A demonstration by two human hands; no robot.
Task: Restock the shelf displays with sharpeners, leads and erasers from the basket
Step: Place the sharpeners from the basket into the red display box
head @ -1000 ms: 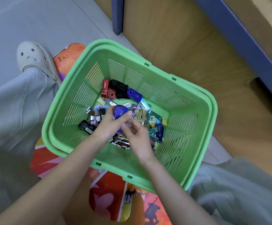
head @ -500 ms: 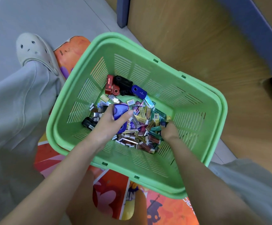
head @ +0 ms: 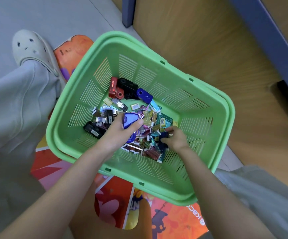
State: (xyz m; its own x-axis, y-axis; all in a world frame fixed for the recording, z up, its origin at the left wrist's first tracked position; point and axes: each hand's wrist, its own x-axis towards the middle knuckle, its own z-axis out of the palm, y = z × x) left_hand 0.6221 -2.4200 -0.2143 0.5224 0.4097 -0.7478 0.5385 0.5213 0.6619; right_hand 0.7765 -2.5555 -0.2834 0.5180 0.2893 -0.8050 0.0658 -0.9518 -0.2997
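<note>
A green plastic basket sits on the floor between my legs. Its bottom holds a pile of small lead packs in several colours, plus red, black and blue sharpeners at the far side. My left hand grips blue sharpeners, thumb over the top one. My right hand pinches a dark blue sharpener in the right part of the pile.
A colourful orange poster lies under the basket. Grey trouser legs flank it, with a pale clog at upper left. A wooden shelf base with a blue post runs along the far right.
My right hand left my left hand, crossed to the right part of the pile and pinched a dark blue sharpener. My left hand kept its blue sharpeners.
</note>
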